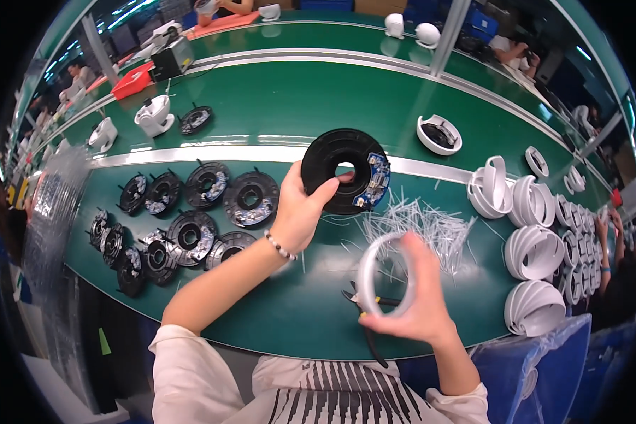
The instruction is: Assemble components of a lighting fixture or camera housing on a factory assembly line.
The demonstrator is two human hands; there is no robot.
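Centre of the frame: the person's left hand point(300, 212) holds a black disc-shaped part point(345, 171) raised above the green worktable point(290, 106). The thumb lies across the disc's near face towards its central hole, and the other fingers are hidden behind the disc, so it is pinched at its lower left rim. A small blue circuit board sits on the disc's right side.

Lower centre: the right hand point(417, 297) grips a white plastic ring point(385, 275) — the thumb rises along the ring's right side and the remaining fingers curl beneath it, pressed together. The ring stands nearly upright, tilted slightly, just above black-handled pliers point(366, 321) lying on the table near its front edge.

Between the two hands and to the right lies a loose pile of thin white plastic strips point(424, 222). Right of the frame: stacks of white curved shells point(533, 251) set in rows. Left of the frame: a group of black discs with boards point(191, 212) laid flat in two rough rows. Upper left: a white dome-shaped housing point(153, 115) and a red tray point(132, 81) — both beyond a metal strip crossing the table.
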